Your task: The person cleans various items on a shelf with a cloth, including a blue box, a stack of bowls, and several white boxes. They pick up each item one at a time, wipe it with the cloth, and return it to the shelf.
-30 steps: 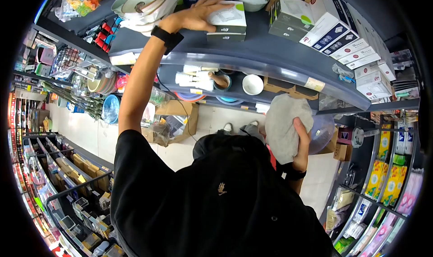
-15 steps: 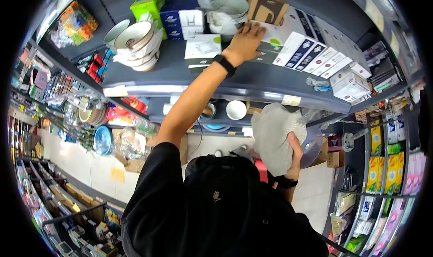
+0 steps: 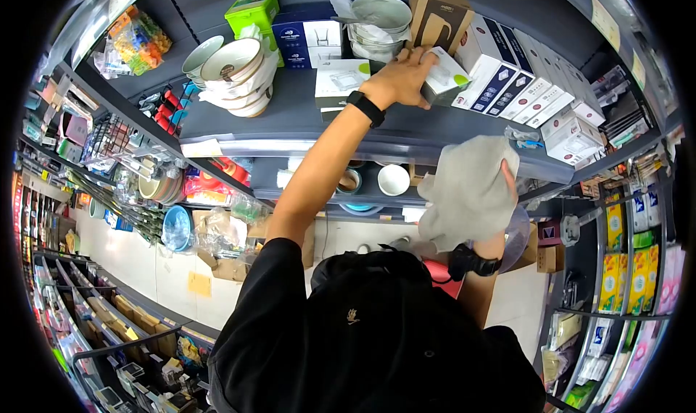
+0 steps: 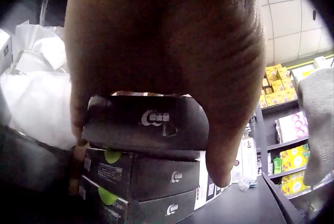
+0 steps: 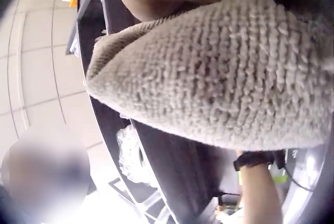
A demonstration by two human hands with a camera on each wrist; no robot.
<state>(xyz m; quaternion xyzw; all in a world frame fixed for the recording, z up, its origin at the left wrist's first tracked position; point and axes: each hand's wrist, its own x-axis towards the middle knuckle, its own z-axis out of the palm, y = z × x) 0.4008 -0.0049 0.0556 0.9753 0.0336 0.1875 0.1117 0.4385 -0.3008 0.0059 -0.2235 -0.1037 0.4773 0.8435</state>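
My left hand (image 3: pixel 402 78) grips the top box (image 3: pixel 445 78) of a stack on the dark shelf. In the left wrist view, thumb and fingers span this box (image 4: pixel 148 125) from both sides, and it sits slightly askew over two similar dark boxes (image 4: pixel 164 174) with green dots. Lower right in the head view, my right hand (image 3: pixel 509 179) holds a grey cloth (image 3: pixel 464 192) in front of the shelf edge; the cloth hides most of that hand. Its coarse knit (image 5: pixel 209 78) fills much of the right wrist view.
Left of my left hand stand another white-topped box (image 3: pixel 341 78), a blue box (image 3: pixel 293 42) and stacked bowls (image 3: pixel 235 65). Behind are wrapped bowls (image 3: pixel 380 18) and a brown carton (image 3: pixel 438 18). White boxes (image 3: pixel 507 87) line the right. A bowl (image 3: pixel 393 180) sits on the shelf below.
My left hand has moved right from the left box to the right stack, and its top box has turned askew in the grip. The right hand has raised the cloth toward the shelf.
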